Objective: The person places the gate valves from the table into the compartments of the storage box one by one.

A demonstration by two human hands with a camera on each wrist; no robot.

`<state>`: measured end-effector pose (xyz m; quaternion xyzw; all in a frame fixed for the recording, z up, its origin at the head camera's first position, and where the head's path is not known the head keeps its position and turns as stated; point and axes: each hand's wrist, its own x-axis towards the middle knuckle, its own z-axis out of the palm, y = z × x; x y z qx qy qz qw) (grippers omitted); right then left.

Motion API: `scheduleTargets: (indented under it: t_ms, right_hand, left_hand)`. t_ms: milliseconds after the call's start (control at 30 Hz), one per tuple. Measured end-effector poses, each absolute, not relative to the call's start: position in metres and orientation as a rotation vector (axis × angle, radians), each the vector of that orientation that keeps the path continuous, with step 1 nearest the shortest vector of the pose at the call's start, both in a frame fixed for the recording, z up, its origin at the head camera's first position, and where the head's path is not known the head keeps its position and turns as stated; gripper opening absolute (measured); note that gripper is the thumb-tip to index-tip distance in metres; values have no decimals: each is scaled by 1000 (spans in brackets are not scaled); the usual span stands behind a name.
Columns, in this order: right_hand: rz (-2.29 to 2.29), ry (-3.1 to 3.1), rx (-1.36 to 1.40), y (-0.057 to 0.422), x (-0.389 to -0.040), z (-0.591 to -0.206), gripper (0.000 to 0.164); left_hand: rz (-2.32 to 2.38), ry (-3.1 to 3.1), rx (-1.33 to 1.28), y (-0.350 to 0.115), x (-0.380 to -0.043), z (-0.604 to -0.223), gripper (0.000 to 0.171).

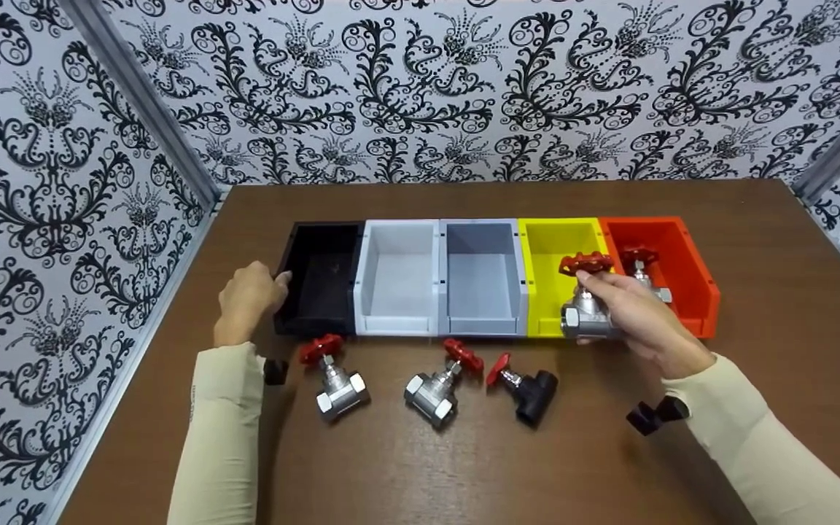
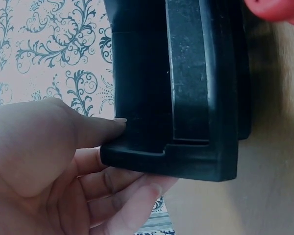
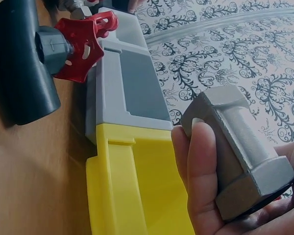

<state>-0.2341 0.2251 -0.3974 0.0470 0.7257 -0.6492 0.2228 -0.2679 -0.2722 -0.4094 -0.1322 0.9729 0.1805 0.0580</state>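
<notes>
My left hand [image 1: 247, 297] grips the left side wall of the black bin [image 2: 188, 73], its thumb inside the wall and its fingers along the outside. Over the yellow bin [image 1: 544, 230], my right hand [image 1: 642, 313] holds a metal valve [image 1: 586, 319] with a red handwheel on top. In the right wrist view, fingers wrap the hex-ended body of this valve [image 3: 240, 147]. Another valve with a red handwheel [image 1: 640, 257] stands in the red bin [image 1: 698, 273], partly hidden behind the right hand.
Between the black and yellow bins stand a white bin [image 1: 399, 326] and a grey bin [image 1: 483, 328]. In front lie two metal valves [image 1: 342, 395] [image 1: 432, 397] and a black-bodied valve [image 1: 535, 397]. Patterned panels [image 1: 420, 95] enclose the brown table [image 1: 405, 474].
</notes>
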Motion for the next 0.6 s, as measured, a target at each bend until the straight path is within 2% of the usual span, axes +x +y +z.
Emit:
scheduleTargets:
  t_ms: [600]
  right_hand:
    - [-1743,2071,191,219,-259,-398,71]
  left_hand:
    - [540,2955,-387,-272,-268,-409,55]
